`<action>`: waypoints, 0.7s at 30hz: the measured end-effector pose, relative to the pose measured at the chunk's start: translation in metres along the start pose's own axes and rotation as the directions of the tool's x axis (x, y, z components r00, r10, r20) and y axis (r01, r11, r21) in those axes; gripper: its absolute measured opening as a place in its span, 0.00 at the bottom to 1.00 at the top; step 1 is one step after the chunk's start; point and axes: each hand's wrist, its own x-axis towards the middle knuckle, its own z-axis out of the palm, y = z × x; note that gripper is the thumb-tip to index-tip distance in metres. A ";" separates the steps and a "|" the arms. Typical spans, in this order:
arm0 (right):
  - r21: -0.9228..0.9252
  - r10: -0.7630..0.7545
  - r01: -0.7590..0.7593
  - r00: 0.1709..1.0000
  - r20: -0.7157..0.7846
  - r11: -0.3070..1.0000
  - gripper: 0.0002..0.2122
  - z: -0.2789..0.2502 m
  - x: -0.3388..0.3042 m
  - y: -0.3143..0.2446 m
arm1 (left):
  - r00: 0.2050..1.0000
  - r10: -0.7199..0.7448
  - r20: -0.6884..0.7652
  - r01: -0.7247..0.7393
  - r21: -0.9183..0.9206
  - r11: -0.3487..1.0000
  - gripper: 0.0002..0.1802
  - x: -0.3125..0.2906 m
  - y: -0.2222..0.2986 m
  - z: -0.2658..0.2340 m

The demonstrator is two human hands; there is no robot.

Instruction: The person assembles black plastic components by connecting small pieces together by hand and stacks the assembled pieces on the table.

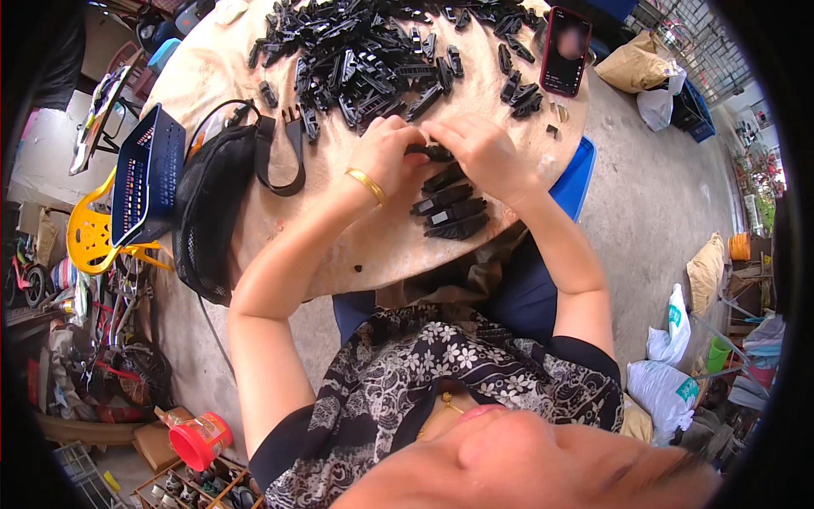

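Over the near part of a round table [339, 263] covered in tan material, both my hands meet at one small black plastic part [438, 153]. My left hand [386, 157], with a gold bangle at its wrist, pinches the part's left end. On the other end, the curled fingers of my right hand [490, 157] close in and hide much of it. Just below the hands, several similar black pieces [454, 206] lie side by side in a short stack. Beyond my fingers spreads a large heap of loose black plastic parts [356, 64].
A phone [565, 51] with a lit screen stands at the far right of the table. To the left are a black mesh bag [208, 212] with a strap, a dark blue basket [151, 174] and a yellow chair [90, 222]. A blue plastic edge [580, 174] shows beside the table's right rim.
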 end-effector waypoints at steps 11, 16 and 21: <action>0.579 0.400 -0.451 0.889 0.222 0.679 0.12 -0.008 0.001 -0.005 | 0.997 0.029 -0.068 -0.031 -0.038 0.999 0.11 0.000 -0.006 0.005; 0.403 0.352 -0.430 0.900 0.257 0.808 0.12 -0.019 0.000 -0.004 | 0.997 -0.029 -0.078 0.024 -0.065 0.998 0.11 0.000 -0.008 0.002; 0.205 0.124 -0.160 0.977 0.176 0.966 0.11 -0.028 -0.002 0.005 | 0.996 -0.078 0.051 0.079 -0.008 0.997 0.11 0.003 -0.004 -0.010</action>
